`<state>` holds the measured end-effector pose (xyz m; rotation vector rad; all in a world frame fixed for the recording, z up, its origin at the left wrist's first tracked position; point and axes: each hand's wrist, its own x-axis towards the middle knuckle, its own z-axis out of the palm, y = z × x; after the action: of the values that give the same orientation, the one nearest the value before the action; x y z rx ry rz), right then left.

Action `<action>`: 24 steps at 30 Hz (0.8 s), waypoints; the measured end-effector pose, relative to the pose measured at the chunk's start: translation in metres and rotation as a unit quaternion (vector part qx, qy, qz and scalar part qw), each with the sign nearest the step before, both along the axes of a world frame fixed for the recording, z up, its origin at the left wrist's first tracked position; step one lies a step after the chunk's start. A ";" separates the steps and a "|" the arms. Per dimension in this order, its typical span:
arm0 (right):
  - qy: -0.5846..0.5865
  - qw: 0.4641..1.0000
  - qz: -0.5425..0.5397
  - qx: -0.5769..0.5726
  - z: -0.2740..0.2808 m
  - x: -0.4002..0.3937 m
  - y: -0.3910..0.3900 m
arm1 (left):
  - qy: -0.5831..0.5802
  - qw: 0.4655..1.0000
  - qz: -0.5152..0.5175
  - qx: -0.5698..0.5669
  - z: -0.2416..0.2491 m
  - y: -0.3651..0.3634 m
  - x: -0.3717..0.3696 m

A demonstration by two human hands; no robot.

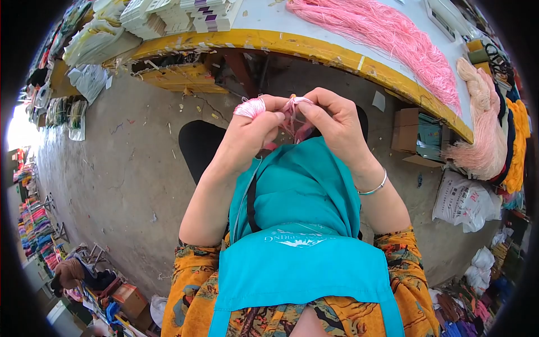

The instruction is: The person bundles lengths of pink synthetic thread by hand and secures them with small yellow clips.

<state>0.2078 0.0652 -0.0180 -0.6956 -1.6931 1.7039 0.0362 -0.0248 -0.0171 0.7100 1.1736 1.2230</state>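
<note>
Pink thread (251,108) is wound thickly around the fingers of my left hand (250,132), which is closed. Between both hands the thread (288,117) stretches in a loose bunch of strands, some hanging down over the lap. My right hand (336,121) pinches the strands between thumb and forefinger, close to the left fingertips. A small orange-yellow tip (293,96) shows where the two hands meet; its kind is too small to make out. Below the hands lies my turquoise apron (297,185).
Ahead is a white table (264,16) with a worn yellow edge. A long hank of pink thread (387,42) lies on it, near stacks of printed cards (210,16). Pale pink and orange hanks (483,106) hang at right, above an open cardboard box (409,132) and a white plastic bag (463,199).
</note>
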 end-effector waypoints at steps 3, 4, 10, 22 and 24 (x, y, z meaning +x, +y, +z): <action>-0.018 1.000 -0.001 -0.002 -0.002 0.002 0.001 | -0.100 0.994 -0.030 0.039 0.000 0.001 0.001; -0.030 0.999 0.002 0.026 -0.002 0.003 0.001 | -0.052 0.998 -0.004 0.021 0.010 0.003 0.014; -0.014 1.000 -0.023 -0.015 0.002 0.002 -0.002 | -0.026 0.999 -0.015 0.028 -0.005 0.005 0.018; -0.154 0.863 -0.117 0.467 -0.026 -0.012 -0.010 | -0.002 0.999 0.045 -0.006 -0.036 -0.003 0.037; -0.152 0.825 -0.137 0.526 -0.054 -0.009 0.011 | -0.012 1.000 0.013 0.018 -0.017 -0.022 0.033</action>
<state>0.1989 0.0758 -0.0719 -0.6066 -2.2437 0.2853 0.0687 -0.0468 -0.0340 0.7061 1.1464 1.2744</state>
